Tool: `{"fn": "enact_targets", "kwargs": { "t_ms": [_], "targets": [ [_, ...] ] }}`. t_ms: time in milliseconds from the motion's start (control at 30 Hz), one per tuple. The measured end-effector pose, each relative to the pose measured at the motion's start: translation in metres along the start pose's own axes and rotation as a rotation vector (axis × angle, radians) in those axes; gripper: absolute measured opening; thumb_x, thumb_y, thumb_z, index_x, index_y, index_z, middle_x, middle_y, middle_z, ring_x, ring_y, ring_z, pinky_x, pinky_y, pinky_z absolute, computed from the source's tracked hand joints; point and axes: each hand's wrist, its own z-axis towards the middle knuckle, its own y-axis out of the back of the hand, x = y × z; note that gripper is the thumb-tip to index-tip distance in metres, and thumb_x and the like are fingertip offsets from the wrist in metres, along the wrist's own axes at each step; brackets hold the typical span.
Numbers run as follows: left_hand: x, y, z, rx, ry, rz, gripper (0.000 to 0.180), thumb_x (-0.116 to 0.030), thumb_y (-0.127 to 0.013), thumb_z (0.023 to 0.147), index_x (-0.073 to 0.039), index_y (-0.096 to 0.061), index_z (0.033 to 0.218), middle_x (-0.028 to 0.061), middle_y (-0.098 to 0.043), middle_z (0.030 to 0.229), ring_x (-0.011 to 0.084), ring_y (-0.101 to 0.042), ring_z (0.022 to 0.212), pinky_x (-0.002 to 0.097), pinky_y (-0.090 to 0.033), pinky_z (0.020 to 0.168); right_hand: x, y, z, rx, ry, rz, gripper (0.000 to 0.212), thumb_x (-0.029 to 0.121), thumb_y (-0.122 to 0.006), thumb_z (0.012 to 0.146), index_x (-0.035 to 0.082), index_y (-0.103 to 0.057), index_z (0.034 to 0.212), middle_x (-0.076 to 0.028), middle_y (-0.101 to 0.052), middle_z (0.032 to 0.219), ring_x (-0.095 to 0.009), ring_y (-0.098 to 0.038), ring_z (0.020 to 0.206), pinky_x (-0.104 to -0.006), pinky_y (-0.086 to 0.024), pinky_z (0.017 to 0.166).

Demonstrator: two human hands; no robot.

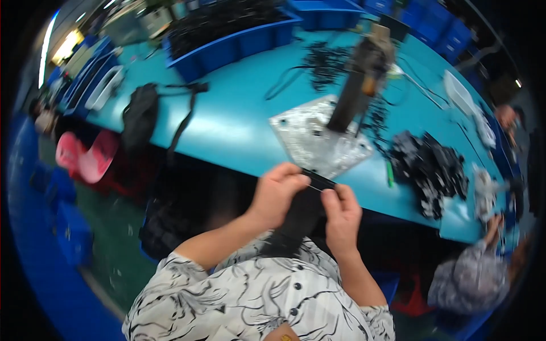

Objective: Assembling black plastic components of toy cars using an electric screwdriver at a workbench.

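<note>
Near the front edge of the turquoise table, my left hand (277, 192) and my right hand (342, 217) pinch the two ends of a short black strip (317, 179). A thin pale line runs along its near side; I cannot make out what it is. Below the strip a dark cloth-like piece (297, 224) hangs toward my lap, and whether it joins the strip is unclear. Just beyond my hands stands a small bench press (347, 105) on a shiny metal base plate (298, 133). My fingertips hide the strip's ends.
A pile of black parts (429, 167) and a green stick-like tool (389, 174) lie right of the plate. Thin black pieces (327, 62) are scattered behind the press. A blue bin (233, 51) holds black parts. A black bag (140, 116) sits left. Another person (469, 278) works at right.
</note>
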Motion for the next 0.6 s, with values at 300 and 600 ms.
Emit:
{"fn": "enact_targets", "kwargs": {
  "t_ms": [300,600],
  "targets": [
    [-0.108,0.121,0.101,-0.233,-0.262,0.343,0.01,-0.015,-0.063,0.085,-0.005,-0.063,0.083,-0.0012,-0.059,0.075,0.009,-0.055,0.07,0.0238,-0.044,0.067,0.04,0.087,0.043,-0.179,0.273,-0.478,0.014,0.009,-0.065,0.087,0.0,-0.062,0.096,-0.005,-0.064,0.09,-0.011,-0.06,0.074,-0.0251,-0.049,0.071],
    [-0.145,0.238,0.208,-0.442,-0.259,0.816,0.03,-0.033,-0.065,0.087,-0.003,-0.067,0.09,-0.0065,-0.043,0.059,0.0057,-0.036,0.049,0.0249,-0.024,0.044,0.068,0.202,0.088,-0.52,0.602,-1.43,0.038,0.025,-0.076,0.072,0.007,-0.063,0.103,-0.009,-0.057,0.116,-0.028,-0.048,0.111,-0.0412,-0.036,0.091]
  ]
}}
